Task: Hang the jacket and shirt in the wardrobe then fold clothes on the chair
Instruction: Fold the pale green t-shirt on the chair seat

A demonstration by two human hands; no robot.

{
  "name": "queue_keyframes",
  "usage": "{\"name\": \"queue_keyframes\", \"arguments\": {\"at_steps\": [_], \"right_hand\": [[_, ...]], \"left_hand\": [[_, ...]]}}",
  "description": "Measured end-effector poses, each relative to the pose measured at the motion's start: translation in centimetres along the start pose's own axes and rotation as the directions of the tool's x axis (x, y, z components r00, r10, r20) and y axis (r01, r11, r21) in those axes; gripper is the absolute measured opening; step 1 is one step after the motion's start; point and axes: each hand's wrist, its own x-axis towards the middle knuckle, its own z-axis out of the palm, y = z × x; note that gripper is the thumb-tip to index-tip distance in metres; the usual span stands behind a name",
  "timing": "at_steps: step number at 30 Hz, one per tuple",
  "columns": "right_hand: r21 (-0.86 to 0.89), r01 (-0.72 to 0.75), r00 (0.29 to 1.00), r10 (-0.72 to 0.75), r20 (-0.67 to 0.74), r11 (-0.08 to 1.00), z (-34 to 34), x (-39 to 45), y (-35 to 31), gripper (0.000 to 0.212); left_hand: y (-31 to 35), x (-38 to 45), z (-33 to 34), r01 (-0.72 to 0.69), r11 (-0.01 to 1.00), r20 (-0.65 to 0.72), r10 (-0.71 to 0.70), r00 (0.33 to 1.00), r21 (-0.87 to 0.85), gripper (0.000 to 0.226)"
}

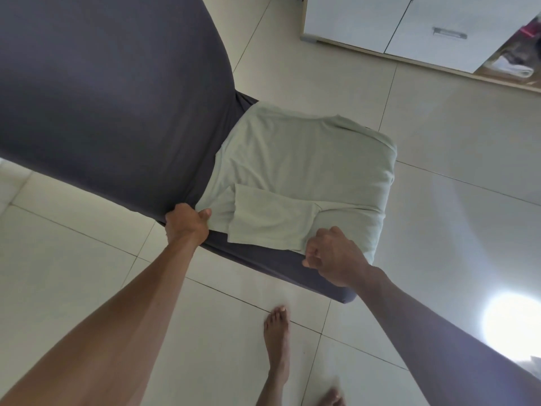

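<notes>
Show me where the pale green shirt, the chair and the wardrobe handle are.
pale green shirt (307, 159), head view, middle of the flat body panel.
chair (111, 92), head view, grey-covered backrest.
wardrobe handle (449, 33), head view, middle of the metal bar.

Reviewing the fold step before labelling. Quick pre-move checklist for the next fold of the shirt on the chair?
1. Left hand grips shirt corner: ok.
2. Right hand grips near edge: ok, fingers curled at the hem.
3. Sleeve folded in across the body: ok.
4. Shirt fully on chair seat: not ok, far side drapes over the edge.
5. Fabric flat: not ok, creases near the top.
6. Wardrobe hanging done: cannot tell.
</notes>
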Motion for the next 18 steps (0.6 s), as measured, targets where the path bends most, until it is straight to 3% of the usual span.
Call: {"name": "queue_keyframes", "arguments": {"at_steps": [3, 6, 9, 12, 14, 18], "right_hand": [[-0.073, -0.026, 1.000, 0.027, 0.015, 0.997, -0.6, -0.3, -0.7, 0.010], [0.224, -0.179, 0.961, 0.219, -0.168, 0.958, -1.4, 0.4, -1.6, 0.015], [0.497, -0.238, 0.875, 0.406, -0.264, 0.835, -1.9, 2.2, -2.0, 0.030], [0.642, -0.276, 0.833, 0.512, -0.211, 0.715, -1.8, 3.7, -2.4, 0.035], [0.706, -0.258, 0.815, 0.541, -0.207, 0.659, -1.7, 4.2, -2.5, 0.029], [0.788, -0.177, 0.803, 0.550, -0.231, 0.590, -1.7, 4.6, -1.7, 0.026]], "left_hand": [[0.5, -1.6, 0.5, -0.080, 0.957, -0.105, 0.114, 0.988, 0.280, 0.043], [1.4, -2.2, 1.2, -0.282, 0.888, -0.203, 0.371, 0.906, 0.364, 0.040], [3.7, -1.7, 2.2, -0.406, 0.890, -0.045, 0.423, 0.905, 0.208, 0.046], [5.7, -0.5, 3.3, -0.229, 0.972, 0.122, 0.222, 0.967, 0.053, 0.042], [6.5, 0.2, 3.7, -0.109, 0.990, 0.110, 0.118, 0.987, -0.088, 0.030], [7.9, 1.0, 3.2, -0.089, 0.931, 0.044, 0.112, 0.993, -0.355, 0.019]]}}
